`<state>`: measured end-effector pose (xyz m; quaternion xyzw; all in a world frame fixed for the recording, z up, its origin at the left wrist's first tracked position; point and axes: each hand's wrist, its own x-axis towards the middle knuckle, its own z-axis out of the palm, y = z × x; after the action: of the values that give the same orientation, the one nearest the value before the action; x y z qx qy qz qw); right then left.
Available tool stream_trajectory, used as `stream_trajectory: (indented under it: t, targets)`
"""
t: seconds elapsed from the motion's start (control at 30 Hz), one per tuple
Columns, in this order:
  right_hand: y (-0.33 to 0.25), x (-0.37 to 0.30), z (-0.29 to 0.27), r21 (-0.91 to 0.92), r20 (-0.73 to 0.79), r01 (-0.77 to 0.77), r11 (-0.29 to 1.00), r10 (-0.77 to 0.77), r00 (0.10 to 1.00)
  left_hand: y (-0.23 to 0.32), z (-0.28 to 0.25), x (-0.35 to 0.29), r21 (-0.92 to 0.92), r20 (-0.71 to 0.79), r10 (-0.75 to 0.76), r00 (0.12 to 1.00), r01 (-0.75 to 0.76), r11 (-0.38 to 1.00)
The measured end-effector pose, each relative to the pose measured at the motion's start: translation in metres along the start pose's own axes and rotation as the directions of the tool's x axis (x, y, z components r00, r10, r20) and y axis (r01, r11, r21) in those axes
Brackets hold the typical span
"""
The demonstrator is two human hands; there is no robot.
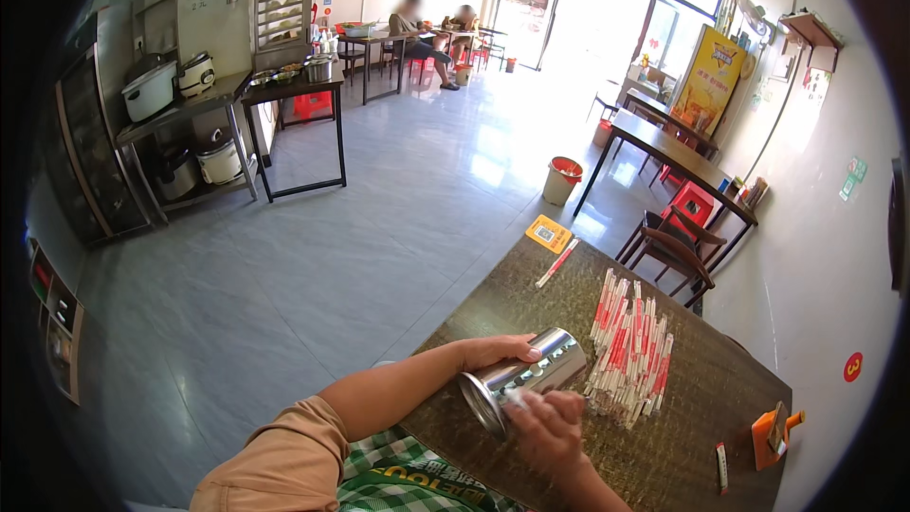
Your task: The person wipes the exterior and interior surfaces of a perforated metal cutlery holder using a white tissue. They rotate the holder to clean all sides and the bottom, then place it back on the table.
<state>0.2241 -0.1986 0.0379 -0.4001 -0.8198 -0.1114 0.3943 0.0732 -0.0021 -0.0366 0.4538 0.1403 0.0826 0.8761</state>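
Steel can (561, 355), head view: tilted on its side over the brown table (725, 393), just left of the wrapped chopsticks (628, 351). Left hand (500, 349) curls round its far side; right hand (550, 429), blurred, pinches a white wad (516, 400) against it near the flared end. Reads as wiping. I'd grip firmly left, press evenly, turn it in small steps, cover the rim too, and stay clear of the chopsticks.
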Motion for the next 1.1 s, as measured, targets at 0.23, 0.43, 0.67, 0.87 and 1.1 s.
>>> stream_trajectory:
  t: [0.23,0.43,0.67,0.87,1.1]
  targets:
    - [0.054,-0.009,-0.003,-0.175,-0.227,-0.333,0.927,0.291,0.929,0.018,0.026,-0.009,0.016,0.005,0.009,1.0,-0.009,1.0]
    - [0.011,-0.007,0.001,-0.066,-0.005,0.011,0.998,-0.011,1.0,0.007,0.013,-0.008,-0.11,-0.031,-0.009,0.999,0.006,0.994]
    - [0.065,-0.015,-0.006,-0.098,-0.226,-0.34,0.935,0.312,0.923,0.025,0.025,-0.017,-0.103,0.032,-0.009,0.999,0.012,0.995]
    - [0.063,-0.023,-0.007,-0.058,-0.262,-0.324,0.944,0.299,0.918,0.017,0.024,-0.014,-0.034,0.014,-0.016,1.0,0.016,0.999]
    - [0.06,-0.017,-0.001,-0.056,-0.279,-0.286,0.957,0.26,0.925,0.013,0.019,-0.012,-0.096,0.058,0.021,0.998,-0.015,0.995]
